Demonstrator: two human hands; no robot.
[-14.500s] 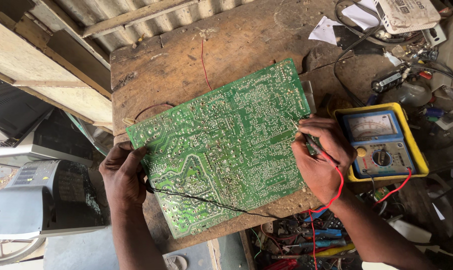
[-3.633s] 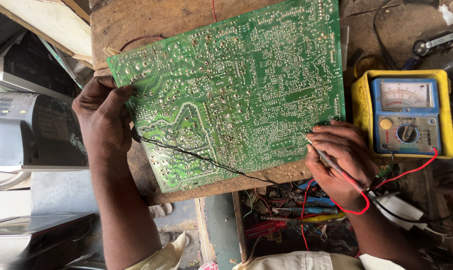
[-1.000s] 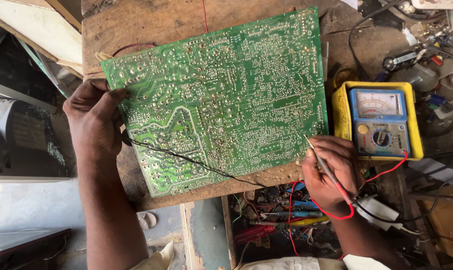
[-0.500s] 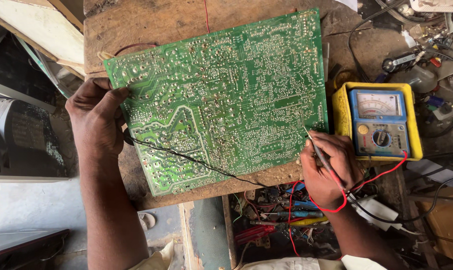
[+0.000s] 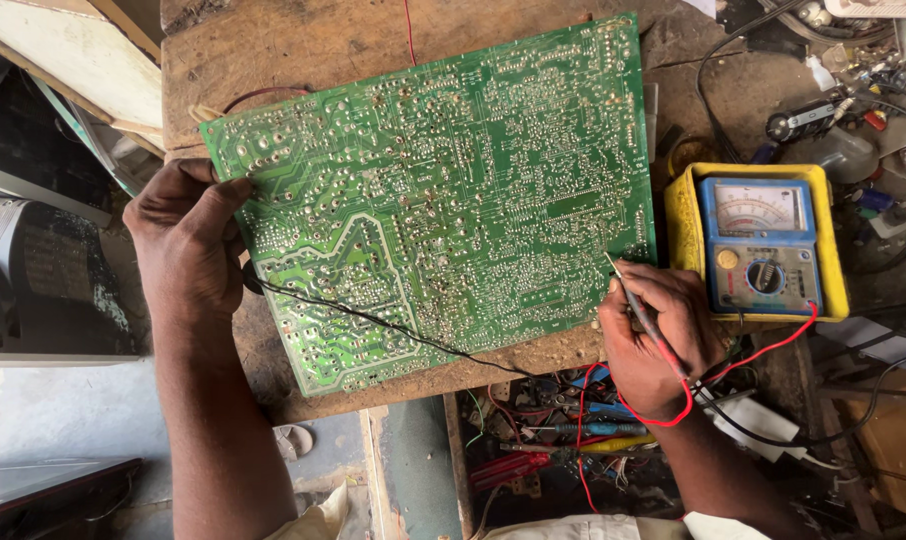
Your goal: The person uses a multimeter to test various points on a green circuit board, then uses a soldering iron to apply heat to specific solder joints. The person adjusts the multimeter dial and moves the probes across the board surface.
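Note:
A large green circuit board (image 5: 443, 190) lies solder side up on a worn wooden bench (image 5: 303, 45). My left hand (image 5: 188, 240) grips the board's left edge, with a black lead (image 5: 373, 320) running from under it across the board's lower part. My right hand (image 5: 653, 335) holds a thin red test probe (image 5: 635, 300) like a pen, its tip touching the board near the lower right edge. The probe's red wire (image 5: 763, 355) loops to a blue analogue meter in a yellow case (image 5: 758, 245) beside the board.
Loose wires, screwdrivers and tools (image 5: 563, 430) fill a gap below the bench edge. Cables and small parts (image 5: 843, 80) crowd the upper right. A dark appliance casing (image 5: 43, 280) stands at the left. A white adapter (image 5: 763, 425) lies by my right forearm.
Over the earlier frames the board has shifted in view and my right hand has moved the probe along the board's right edge; in the last second the probe tip has crept slightly upward.

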